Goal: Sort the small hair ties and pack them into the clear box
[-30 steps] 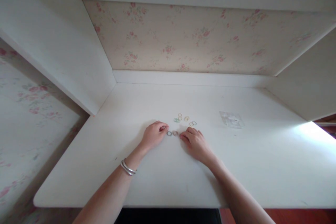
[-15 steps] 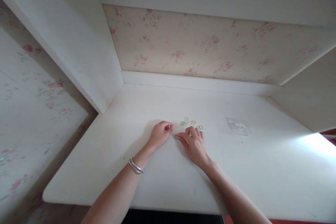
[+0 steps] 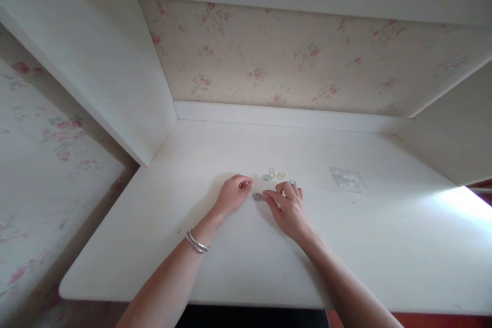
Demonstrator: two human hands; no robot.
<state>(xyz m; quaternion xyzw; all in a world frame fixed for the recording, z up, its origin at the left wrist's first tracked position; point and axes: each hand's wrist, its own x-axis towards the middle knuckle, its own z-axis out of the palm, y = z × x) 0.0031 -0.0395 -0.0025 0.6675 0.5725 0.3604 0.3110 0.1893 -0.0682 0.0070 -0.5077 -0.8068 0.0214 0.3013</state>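
Observation:
My left hand [image 3: 232, 193] is closed in a pinch just above the desk. What its fingertips hold, if anything, is too small to make out. To its right, my right hand [image 3: 287, 207] pinches thumb and forefinger together at the right edge of a small grey ring [image 3: 257, 197], which lies at desk level between the two hands. Beyond the hands are several thin loose rings: greenish rings [image 3: 266, 178] in an overlapping group and yellow rings [image 3: 282, 176] beside them. Another greenish ring [image 3: 292, 182] is partly hidden behind my right fingers.
On the white desk [image 3: 215, 148], a clear plastic bag [image 3: 348, 180] lies flat to the right. A white side panel [image 3: 154, 113] rises at the left, and a low ledge [image 3: 288, 116] runs along the back. Flowered wallpaper [image 3: 253, 56] covers the wall.
My right fingertips have shifted slightly right, and more of the grey ring shows. My left hand keeps its pinch. The whole view has tilted a little.

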